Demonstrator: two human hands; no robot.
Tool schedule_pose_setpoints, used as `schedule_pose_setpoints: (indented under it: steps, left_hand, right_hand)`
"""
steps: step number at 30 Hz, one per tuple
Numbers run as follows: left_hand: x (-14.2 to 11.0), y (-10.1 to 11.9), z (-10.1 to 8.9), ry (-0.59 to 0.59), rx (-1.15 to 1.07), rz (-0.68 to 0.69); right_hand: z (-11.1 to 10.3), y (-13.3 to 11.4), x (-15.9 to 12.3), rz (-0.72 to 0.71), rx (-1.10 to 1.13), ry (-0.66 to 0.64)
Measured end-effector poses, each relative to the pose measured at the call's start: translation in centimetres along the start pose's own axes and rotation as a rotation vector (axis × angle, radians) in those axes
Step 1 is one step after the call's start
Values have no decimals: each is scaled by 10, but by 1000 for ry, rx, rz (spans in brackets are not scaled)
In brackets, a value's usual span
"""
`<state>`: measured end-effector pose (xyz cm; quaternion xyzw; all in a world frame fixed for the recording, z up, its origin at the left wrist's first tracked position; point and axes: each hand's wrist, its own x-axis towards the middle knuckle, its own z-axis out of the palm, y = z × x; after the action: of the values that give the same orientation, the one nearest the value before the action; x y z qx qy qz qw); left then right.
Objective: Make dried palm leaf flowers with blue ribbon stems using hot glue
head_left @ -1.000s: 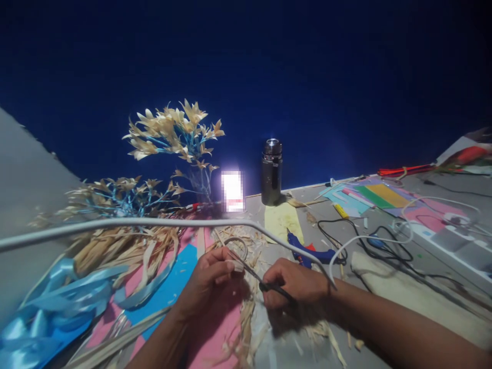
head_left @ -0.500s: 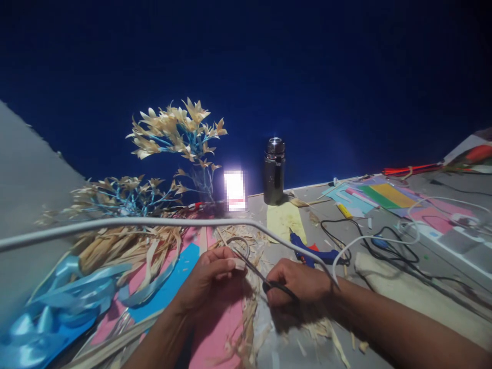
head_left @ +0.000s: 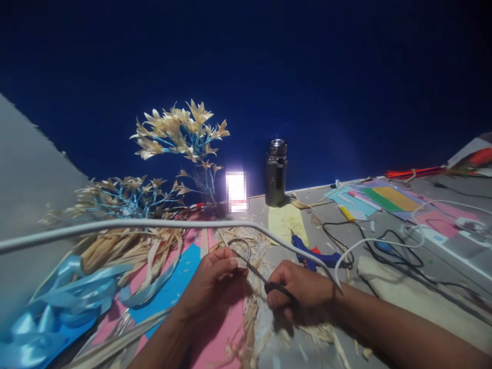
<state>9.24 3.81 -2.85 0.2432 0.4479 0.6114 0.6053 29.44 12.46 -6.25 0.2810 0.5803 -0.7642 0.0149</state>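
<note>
My right hand (head_left: pixel 294 287) is closed around the black handles of a pair of scissors (head_left: pixel 255 270). The blades point up and left, their tips close to my left fingers. My left hand (head_left: pixel 215 274) is pinched, thumb against fingers; what lies between them is too small or hidden to make out. Below the left hand lies pink paper (head_left: pixel 221 325). Pale dried husk scraps (head_left: pixel 249 318) are strewn under and between both hands. A loop of white cable (head_left: pixel 246 243) shows just behind the scissor tips.
Husk flowers on blue stems (head_left: pixel 180 133) stand at the back left, with blue ribbon (head_left: pixel 65 302) nearer. A flask (head_left: pixel 275 177) stands behind a blue glue gun (head_left: pixel 315 253). A white cable (head_left: pixel 165 224) crosses in front. At right are coloured papers (head_left: pixel 392 197) and a power strip (head_left: pixel 453 251).
A pale bit seen at my left fingertips no longer shows. The scissor blades look closer together. Both hands stay nearly in place, and the view has shifted slightly.
</note>
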Motion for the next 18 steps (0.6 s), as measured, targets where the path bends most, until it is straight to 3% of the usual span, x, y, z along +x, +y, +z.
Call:
schedule_pose_setpoints:
  steps: [5,9,12,18]
  left_hand:
    - [-1,-3,-1,2,-18,-4]
    - [-4,-18,6,75,-151,-32]
    - [-6,-33,14,60,-177,-11]
    - [-9,-48,20,-53,-113,-58]
  right_hand:
    - [5,3,8,-82,113,-40]
    - [10,-4,10,-326,174,187]
    - [13,-11,6,-438,223,368]
    - [12,-11,2,-500,168,429]
